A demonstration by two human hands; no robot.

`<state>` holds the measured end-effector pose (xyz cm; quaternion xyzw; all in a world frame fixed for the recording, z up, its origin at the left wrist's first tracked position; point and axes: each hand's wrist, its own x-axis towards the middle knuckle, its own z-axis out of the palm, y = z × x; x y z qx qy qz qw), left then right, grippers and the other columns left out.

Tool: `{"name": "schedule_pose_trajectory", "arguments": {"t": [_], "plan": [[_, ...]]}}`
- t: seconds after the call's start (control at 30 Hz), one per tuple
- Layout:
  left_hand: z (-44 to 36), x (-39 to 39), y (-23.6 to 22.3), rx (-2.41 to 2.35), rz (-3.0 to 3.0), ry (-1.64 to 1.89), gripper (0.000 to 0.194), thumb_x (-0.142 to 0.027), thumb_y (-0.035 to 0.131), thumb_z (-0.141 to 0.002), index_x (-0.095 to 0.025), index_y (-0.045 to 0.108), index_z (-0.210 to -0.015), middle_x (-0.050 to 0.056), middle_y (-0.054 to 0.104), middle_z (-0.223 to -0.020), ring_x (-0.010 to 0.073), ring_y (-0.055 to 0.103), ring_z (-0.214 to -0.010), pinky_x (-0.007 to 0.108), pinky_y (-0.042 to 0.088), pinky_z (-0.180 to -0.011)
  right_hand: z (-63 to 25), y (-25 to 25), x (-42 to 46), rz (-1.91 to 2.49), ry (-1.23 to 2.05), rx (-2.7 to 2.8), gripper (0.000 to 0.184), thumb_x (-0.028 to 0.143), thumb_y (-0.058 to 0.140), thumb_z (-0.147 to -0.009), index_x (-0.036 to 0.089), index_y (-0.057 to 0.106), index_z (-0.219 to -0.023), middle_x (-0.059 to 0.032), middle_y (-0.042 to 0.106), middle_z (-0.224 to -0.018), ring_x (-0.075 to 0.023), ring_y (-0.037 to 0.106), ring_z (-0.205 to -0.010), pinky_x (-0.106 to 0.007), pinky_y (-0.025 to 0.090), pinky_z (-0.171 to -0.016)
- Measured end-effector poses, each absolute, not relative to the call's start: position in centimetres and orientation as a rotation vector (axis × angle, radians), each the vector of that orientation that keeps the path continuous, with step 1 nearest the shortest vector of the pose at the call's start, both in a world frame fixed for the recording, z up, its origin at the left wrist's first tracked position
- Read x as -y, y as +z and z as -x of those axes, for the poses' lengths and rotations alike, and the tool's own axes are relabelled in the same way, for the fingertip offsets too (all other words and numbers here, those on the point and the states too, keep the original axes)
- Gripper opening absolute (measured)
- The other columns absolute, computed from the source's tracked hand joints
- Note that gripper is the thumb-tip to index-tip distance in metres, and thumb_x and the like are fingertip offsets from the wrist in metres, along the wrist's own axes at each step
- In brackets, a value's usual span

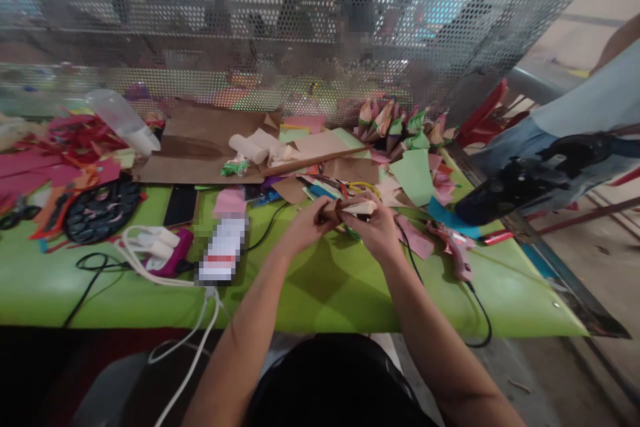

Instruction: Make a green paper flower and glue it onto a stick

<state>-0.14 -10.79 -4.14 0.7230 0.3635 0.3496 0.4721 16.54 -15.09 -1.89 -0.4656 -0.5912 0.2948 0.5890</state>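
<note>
Above the middle of the green table, my left hand (314,221) and my right hand (374,225) meet around a small folded paper piece (357,208). It looks brown on the left and cream on the right, and fingers hide much of it. Both hands are closed on it, the left at its brown end, the right at its pale end. Right of my right hand lies a pink hot glue gun (457,250) with a black cord. Just beyond my hands are scattered paper scraps and a yellow loop.
Small paper cones (395,123) stand at the back right. Brown paper (200,147) spreads along the back below a perforated metal screen (300,27). A phone (223,250), a purple power strip (173,252) and cables lie left. A person's dark-sleeved arm (525,173) reaches the right edge.
</note>
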Motion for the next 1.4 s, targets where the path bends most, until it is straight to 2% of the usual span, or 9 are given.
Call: {"name": "schedule_pose_trajectory", "arguments": {"t": [0.1,0.17,0.4,0.5,0.63,0.93,1.17,1.27,1.4], "plan": [[0.1,10.3,-5.1,-0.853,-1.653,0.91,0.022,-0.03,0.071,-0.081,-0.02,0.059,-0.096,-0.002,0.063,-0.085,0.0144,0.058,-0.082,0.024,0.05,-0.079,-16.7,-1.6,15.5,1.116,0.672,1.406,0.029,0.035,0.079,-0.077,0.024,0.075,-0.104,-0.0035,0.07,-0.097,-0.021,0.065,-0.09,-0.033,0.051,-0.077],[0.1,10.1,-5.7,-0.843,-1.571,0.924,0.025,-0.034,0.073,-0.079,-0.021,0.06,-0.096,-0.003,0.062,-0.083,0.0143,0.058,-0.082,0.025,0.051,-0.081,-16.6,-1.5,15.9,1.116,0.644,1.337,0.034,0.032,0.076,-0.079,0.024,0.07,-0.112,-0.003,0.069,-0.098,-0.0191,0.064,-0.086,-0.031,0.05,-0.073],[-0.1,10.4,-5.2,-0.691,-1.455,0.939,0.031,-0.041,0.076,-0.075,-0.02,0.055,-0.084,-0.003,0.054,-0.081,0.0135,0.053,-0.081,0.026,0.05,-0.08,-16.3,-1.7,16.0,1.155,0.344,1.347,0.01,0.029,0.071,-0.084,0.024,0.069,-0.093,-0.0004,0.072,-0.083,-0.0166,0.063,-0.072,-0.03,0.052,-0.069],[-0.2,10.8,-4.4,-0.671,-1.543,0.883,0.027,-0.038,0.072,-0.078,-0.019,0.052,-0.079,-0.004,0.05,-0.076,0.0125,0.049,-0.075,0.024,0.047,-0.075,-16.1,-2.0,15.9,1.188,0.273,1.405,0.005,0.027,0.069,-0.085,0.024,0.07,-0.089,0.0013,0.072,-0.077,-0.0151,0.061,-0.065,-0.028,0.051,-0.064],[-0.5,11.2,-3.9,-0.73,-1.604,0.798,0.019,-0.029,0.068,-0.078,-0.019,0.053,-0.084,-0.004,0.05,-0.077,0.0134,0.048,-0.078,0.023,0.045,-0.075,-15.8,-2.5,15.7,1.203,0.188,1.488,0.007,0.019,0.064,-0.085,0.024,0.069,-0.085,0.0018,0.07,-0.074,-0.0152,0.06,-0.063,-0.029,0.051,-0.064],[-0.5,11.0,-4.2,-0.694,-1.563,0.892,0.023,-0.033,0.069,-0.08,-0.02,0.05,-0.082,-0.004,0.047,-0.076,0.0134,0.047,-0.076,0.024,0.046,-0.075,-15.9,-2.1,15.8,1.13,-0.009,1.687,0.015,0.026,0.063,-0.095,0.025,0.077,-0.091,-0.0067,0.071,-0.092,-0.0227,0.067,-0.087,-0.04,0.054,-0.081],[-0.3,10.6,-5.1,-0.817,-1.489,0.915,0.026,-0.03,0.073,-0.075,-0.02,0.053,-0.088,-0.002,0.055,-0.085,0.0147,0.051,-0.084,0.026,0.049,-0.081,-16.0,-1.8,16.1,1.184,0.089,1.869,0.022,0.032,0.057,-0.099,0.026,0.078,-0.102,-0.0105,0.067,-0.129,-0.0289,0.059,-0.12,-0.049,0.048,-0.102],[-0.1,10.5,-5.6,-0.718,-1.426,0.896,0.03,-0.033,0.076,-0.072,-0.02,0.053,-0.088,-0.001,0.057,-0.086,0.0168,0.055,-0.085,0.029,0.052,-0.084,-15.9,-1.7,16.0,1.237,0.104,1.972,0.021,0.041,0.061,-0.097,0.025,0.076,-0.097,-0.0101,0.063,-0.14,-0.0322,0.055,-0.124,-0.052,0.045,-0.105],[0.0,10.3,-6.3,-0.702,-1.405,0.919,0.042,-0.038,0.078,-0.07,-0.021,0.059,-0.104,0.004,0.064,-0.101,0.0222,0.059,-0.098,0.035,0.051,-0.093,-15.7,-1.9,15.5,1.254,0.134,2.0,0.022,0.042,0.064,-0.095,0.023,0.075,-0.09,-0.0107,0.065,-0.139,-0.0324,0.057,-0.123,-0.052,0.045,-0.105]]}}
